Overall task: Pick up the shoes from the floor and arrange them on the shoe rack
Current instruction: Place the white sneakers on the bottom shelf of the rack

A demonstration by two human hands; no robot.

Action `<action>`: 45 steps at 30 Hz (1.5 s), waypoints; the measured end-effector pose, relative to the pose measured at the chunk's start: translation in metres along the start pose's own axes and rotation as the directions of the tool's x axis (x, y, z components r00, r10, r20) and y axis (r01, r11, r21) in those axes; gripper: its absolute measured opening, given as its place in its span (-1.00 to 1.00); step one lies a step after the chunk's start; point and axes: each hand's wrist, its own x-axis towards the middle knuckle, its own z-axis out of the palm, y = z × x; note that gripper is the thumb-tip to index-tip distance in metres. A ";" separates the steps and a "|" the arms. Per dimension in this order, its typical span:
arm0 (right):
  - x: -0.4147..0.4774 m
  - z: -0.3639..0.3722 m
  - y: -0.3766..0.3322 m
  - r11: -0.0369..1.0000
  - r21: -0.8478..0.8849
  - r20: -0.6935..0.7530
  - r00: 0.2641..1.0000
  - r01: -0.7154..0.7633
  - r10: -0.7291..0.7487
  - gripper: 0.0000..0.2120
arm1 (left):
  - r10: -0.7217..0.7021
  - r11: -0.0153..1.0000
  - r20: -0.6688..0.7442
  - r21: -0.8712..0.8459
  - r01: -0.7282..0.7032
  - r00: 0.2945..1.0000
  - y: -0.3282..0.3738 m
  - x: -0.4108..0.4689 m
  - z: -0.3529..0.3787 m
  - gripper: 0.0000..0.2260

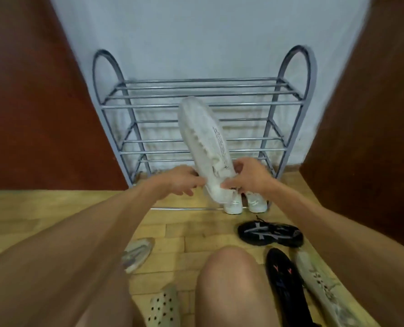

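A white sneaker point(202, 135) is held up in front of the grey metal shoe rack point(196, 105), sole facing me, toe pointing up. My left hand point(180, 179) grips its heel end from the left and my right hand point(249, 175) grips it from the right. Two white shoes point(243, 202) stand on the rack's lowest tier at the right, heels toward me. On the wooden floor lie a black sneaker point(270, 233), a second black sneaker point(288, 286), a grey patterned sneaker point(323, 289), another grey shoe point(137, 253) and a perforated clog point(164, 308).
Dark red-brown panels point(30, 102) flank the rack on both sides, with a white wall point(196, 38) behind it. My bare knee point(234, 286) is low in the middle of the view. The rack's upper tiers hold no shoes.
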 end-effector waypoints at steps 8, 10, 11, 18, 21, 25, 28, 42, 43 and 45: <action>-0.029 0.028 -0.151 0.972 0.190 0.076 0.984 0.142 -0.158 -0.52 | 0.041 0.883 -0.287 -0.438 -0.169 0.957 -0.017 -0.132 -0.094 -0.89; -0.035 0.056 -0.175 0.967 0.196 0.147 0.970 0.164 -0.195 -0.58 | -0.020 0.871 -0.327 -0.469 -0.144 0.945 -0.042 -0.152 -0.107 -0.77; -0.037 0.071 -0.185 0.968 0.186 0.185 0.961 0.169 -0.203 -0.60 | -0.055 0.862 -0.343 -0.490 -0.129 0.938 -0.057 -0.160 -0.112 -0.73; -0.040 0.198 -0.208 0.995 0.079 0.481 0.872 0.062 -0.093 -0.52 | -0.282 0.713 -0.347 -0.699 -0.046 0.895 -0.188 -0.194 -0.106 -0.71; -0.048 0.259 -0.198 0.998 0.050 0.583 0.812 -0.048 0.010 -0.49 | -0.372 0.652 -0.306 -0.758 0.012 0.876 -0.243 -0.210 -0.085 -0.69; -0.070 0.333 -0.168 0.985 0.026 0.661 0.742 -0.172 0.112 -0.52 | -0.430 0.638 -0.220 -0.761 0.122 0.875 -0.305 -0.239 -0.055 -0.68; -0.090 0.370 -0.142 0.972 0.009 0.690 0.705 -0.234 0.164 -0.54 | -0.478 0.620 -0.157 -0.757 0.205 0.864 -0.349 -0.260 -0.027 -0.66; -0.139 0.414 -0.049 0.942 -0.199 0.699 0.635 -0.269 0.329 -0.65 | -0.936 0.353 -0.118 -0.256 0.900 0.333 -0.541 -0.355 0.121 -0.52; -0.141 0.413 -0.046 0.939 -0.209 0.697 0.632 -0.274 0.340 -0.65 | -0.946 0.324 -0.102 -0.295 0.899 0.308 -0.545 -0.354 0.126 -0.48; -0.142 0.411 -0.042 0.931 -0.226 0.691 0.627 -0.286 0.360 -0.66 | -0.961 0.276 -0.099 -0.325 0.904 0.258 -0.551 -0.351 0.131 -0.44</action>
